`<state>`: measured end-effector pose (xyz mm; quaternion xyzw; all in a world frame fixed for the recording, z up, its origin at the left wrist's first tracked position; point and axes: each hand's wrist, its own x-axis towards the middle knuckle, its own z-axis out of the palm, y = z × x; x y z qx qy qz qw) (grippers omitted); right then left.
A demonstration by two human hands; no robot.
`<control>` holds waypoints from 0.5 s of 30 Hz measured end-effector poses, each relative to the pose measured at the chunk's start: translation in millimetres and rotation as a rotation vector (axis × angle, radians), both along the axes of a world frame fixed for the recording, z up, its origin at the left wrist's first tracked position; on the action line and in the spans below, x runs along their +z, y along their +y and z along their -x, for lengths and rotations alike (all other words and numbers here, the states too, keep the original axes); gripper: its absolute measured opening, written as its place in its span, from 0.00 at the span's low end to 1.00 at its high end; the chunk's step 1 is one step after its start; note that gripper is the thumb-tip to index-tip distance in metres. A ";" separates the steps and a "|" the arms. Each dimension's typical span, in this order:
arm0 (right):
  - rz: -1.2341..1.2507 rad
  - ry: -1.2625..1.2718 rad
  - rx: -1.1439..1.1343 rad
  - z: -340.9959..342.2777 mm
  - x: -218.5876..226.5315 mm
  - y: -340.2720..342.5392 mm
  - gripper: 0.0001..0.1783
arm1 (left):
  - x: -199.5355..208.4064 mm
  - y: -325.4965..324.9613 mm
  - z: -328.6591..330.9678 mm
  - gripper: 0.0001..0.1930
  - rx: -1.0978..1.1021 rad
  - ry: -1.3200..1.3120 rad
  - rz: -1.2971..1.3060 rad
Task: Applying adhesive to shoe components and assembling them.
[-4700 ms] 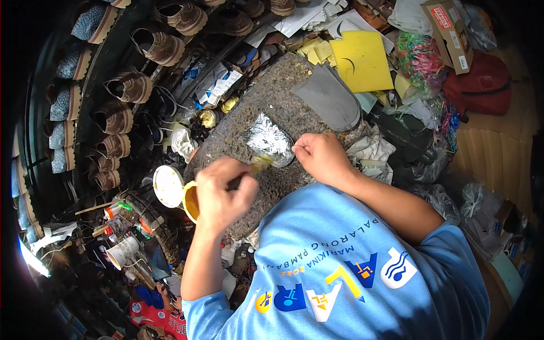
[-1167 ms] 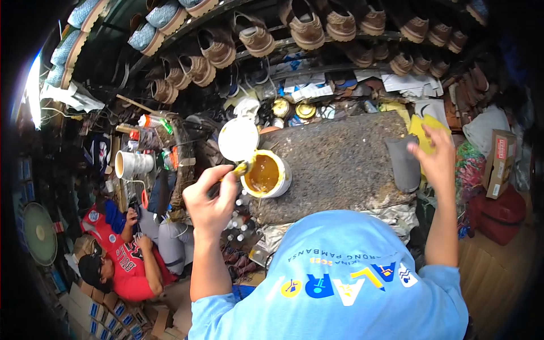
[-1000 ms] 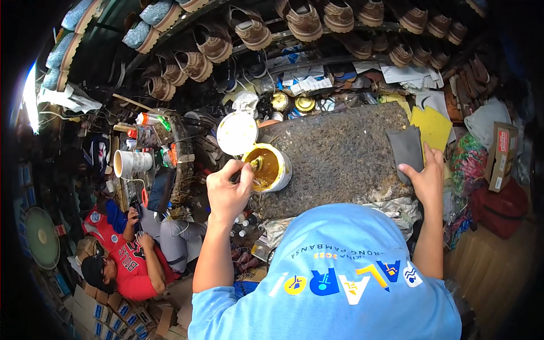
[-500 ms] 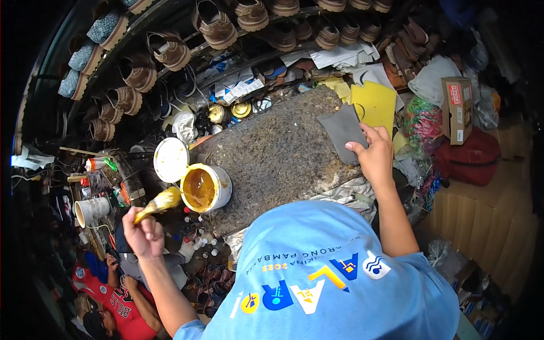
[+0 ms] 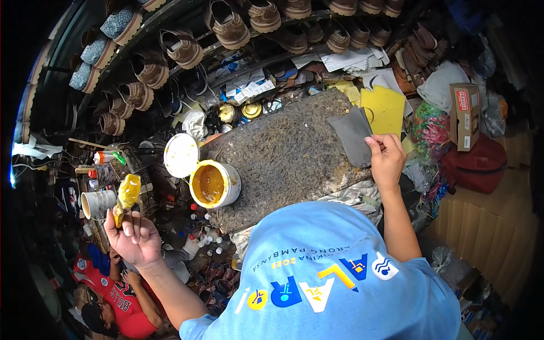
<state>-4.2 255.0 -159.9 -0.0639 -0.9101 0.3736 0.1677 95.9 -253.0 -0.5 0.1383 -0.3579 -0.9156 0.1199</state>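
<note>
Off the left edge of the worktop, my left hand (image 5: 135,242) is closed around a glue brush (image 5: 129,191), its bristles pointing up and thick with yellow glue. A white tub (image 5: 231,184) of amber glue stands on the near left of the worktop, its rim smeared yellow. Its round white lid (image 5: 180,158) hangs open beside it. At the right end, my right hand (image 5: 387,161) pinches the edge of a dark grey flat sheet (image 5: 349,139) between thumb and fingers. The sheet lies on or just over the crusted worktop (image 5: 277,153); which, I cannot tell.
Yellow sheets (image 5: 388,110) lie beyond my right hand. Racks of brown shoes (image 5: 229,28) curve along the far side. Cans (image 5: 251,109) sit at the worktop's far edge. A carton (image 5: 464,116) and a red bag (image 5: 475,170) are right. A person in red (image 5: 122,300) sits lower left.
My left hand has moved left, away from the tub, and turned the brush upright. My right hand has shifted its grip along the grey sheet's edge. The whole view has shifted slightly.
</note>
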 end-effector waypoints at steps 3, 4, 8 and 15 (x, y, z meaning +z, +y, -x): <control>-0.057 0.089 0.050 -1.4 -2.9 1.8 0.06 | -26.4 0.0 -5.1 0.19 0.000 -0.128 -0.019; -0.090 0.142 0.072 -0.9 -2.6 0.5 0.06 | -45.0 -2.5 -8.3 0.17 -0.007 -0.228 0.027; -0.134 0.200 0.075 0.6 6.4 -2.0 0.05 | -87.5 6.1 -27.4 0.18 -0.175 -0.316 -0.108; -0.135 0.119 0.100 -2.1 -5.1 2.2 0.05 | -77.9 15.4 -13.3 0.20 -0.130 -0.123 -0.173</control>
